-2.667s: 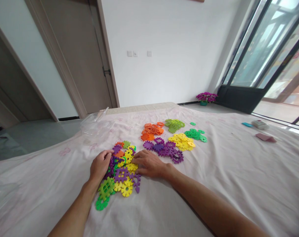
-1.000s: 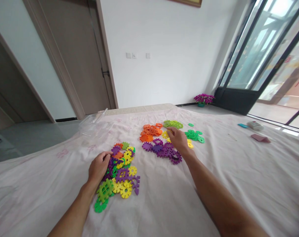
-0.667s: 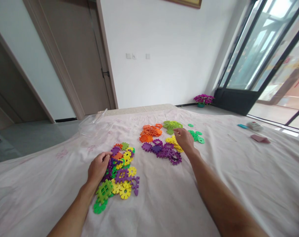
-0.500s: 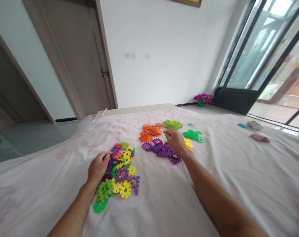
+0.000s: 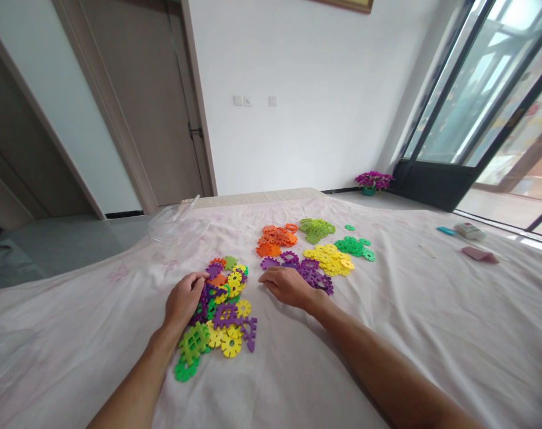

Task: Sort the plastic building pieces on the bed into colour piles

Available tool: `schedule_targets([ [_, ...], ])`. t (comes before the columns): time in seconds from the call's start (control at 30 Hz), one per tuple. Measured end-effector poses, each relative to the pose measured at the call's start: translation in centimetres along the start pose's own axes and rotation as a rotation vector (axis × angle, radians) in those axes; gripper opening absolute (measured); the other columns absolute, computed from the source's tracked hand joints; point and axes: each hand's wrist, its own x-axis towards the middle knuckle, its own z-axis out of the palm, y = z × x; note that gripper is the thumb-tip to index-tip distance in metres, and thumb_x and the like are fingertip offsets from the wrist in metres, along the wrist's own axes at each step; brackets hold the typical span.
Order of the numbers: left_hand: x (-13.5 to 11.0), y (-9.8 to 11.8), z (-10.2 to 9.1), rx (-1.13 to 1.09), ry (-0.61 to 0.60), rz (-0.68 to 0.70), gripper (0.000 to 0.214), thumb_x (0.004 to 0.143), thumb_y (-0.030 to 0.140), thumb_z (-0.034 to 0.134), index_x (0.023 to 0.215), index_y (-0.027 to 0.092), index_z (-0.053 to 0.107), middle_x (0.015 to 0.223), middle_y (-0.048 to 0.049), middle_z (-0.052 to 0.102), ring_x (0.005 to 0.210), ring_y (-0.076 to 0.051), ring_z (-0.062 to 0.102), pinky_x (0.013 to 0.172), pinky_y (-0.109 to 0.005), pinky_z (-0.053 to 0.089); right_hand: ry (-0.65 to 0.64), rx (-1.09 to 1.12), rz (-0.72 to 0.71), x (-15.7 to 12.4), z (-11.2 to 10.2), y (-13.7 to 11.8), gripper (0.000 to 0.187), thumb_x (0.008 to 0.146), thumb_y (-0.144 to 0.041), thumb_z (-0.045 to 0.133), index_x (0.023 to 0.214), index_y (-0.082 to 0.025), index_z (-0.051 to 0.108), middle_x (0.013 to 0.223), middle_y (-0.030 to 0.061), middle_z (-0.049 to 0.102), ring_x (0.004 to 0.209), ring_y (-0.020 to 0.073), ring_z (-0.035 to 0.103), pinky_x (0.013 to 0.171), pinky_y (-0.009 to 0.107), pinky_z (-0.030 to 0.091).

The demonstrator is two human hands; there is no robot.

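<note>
Two hands are resting on the bedsheet (image 5: 387, 333). The left hand (image 5: 183, 301) is curling its fingers against the mixed pile (image 5: 221, 310) of plastic pieces; whether it is gripping one cannot be told. The right hand (image 5: 288, 286) is lying flat, fingers loose, holding nothing, just beside the purple group (image 5: 313, 273).

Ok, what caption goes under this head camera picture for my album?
Left hand rests on a mixed pile of plastic pieces, right hand by the purple pile.

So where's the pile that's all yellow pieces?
In the head view, the yellow pile lies right of centre on the sheet, between the purple pile and the dark green pile, just beyond the right hand.
</note>
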Motion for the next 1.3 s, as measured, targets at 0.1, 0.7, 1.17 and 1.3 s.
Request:
schedule_targets([
  [0.1, 0.1, -0.1, 0.1, -0.036, -0.018, 0.022, 0.032, 0.087, 0.042, 0.044, 0.102, 0.031, 0.069, 0.110, 0.0033, 0.072, 0.099, -0.019, 0.065, 0.083, -0.026, 0.047, -0.014, -0.013, -0.003, 0.0, 0.2, 0.0, 0.025, 0.088, -0.015, 0.050, 0.101, -0.021, 0.070, 0.095, 0.0047, 0.071, 0.082, 0.0157, 0.065, 0.070, 0.023, 0.044],
  [0.7, 0.2, -0.2, 0.3, -0.063, -0.015, 0.027, 0.031, 0.085, 0.042, 0.046, 0.098, 0.030, 0.071, 0.107, 0.0031, 0.073, 0.097, -0.018, 0.066, 0.084, -0.025, 0.048, -0.023, 0.051, -0.136, -0.1, 0.8, -0.5, 0.031, 0.083, -0.017, 0.056, 0.112, -0.022, 0.065, 0.108, 0.0061, 0.068, 0.101, 0.0190, 0.061, 0.086, 0.027, 0.046],
  [1.17, 0.3, -0.3, 0.4, -0.047, -0.018, 0.035, 0.032, 0.086, 0.042, 0.044, 0.100, 0.029, 0.070, 0.107, 0.0030, 0.073, 0.098, -0.018, 0.066, 0.083, -0.025, 0.048, -0.035, 0.051, -0.215, 0.1, 0.9, -1.1, 0.025, 0.083, -0.017, 0.056, 0.105, -0.022, 0.068, 0.106, 0.0049, 0.069, 0.099, 0.0175, 0.061, 0.091, 0.030, 0.044],
  [1.3, 0.3, -0.4, 0.4, -0.044, -0.016, 0.033, 0.032, 0.086, 0.042, 0.044, 0.100, 0.030, 0.070, 0.108, 0.0033, 0.073, 0.099, -0.019, 0.066, 0.082, -0.025, 0.048, -0.034, 0.044, -0.198, 0.1, 1.1, -1.0, 0.023, 0.085, -0.017, 0.055, 0.104, -0.022, 0.068, 0.107, 0.0049, 0.069, 0.100, 0.0176, 0.061, 0.091, 0.030, 0.044],
])
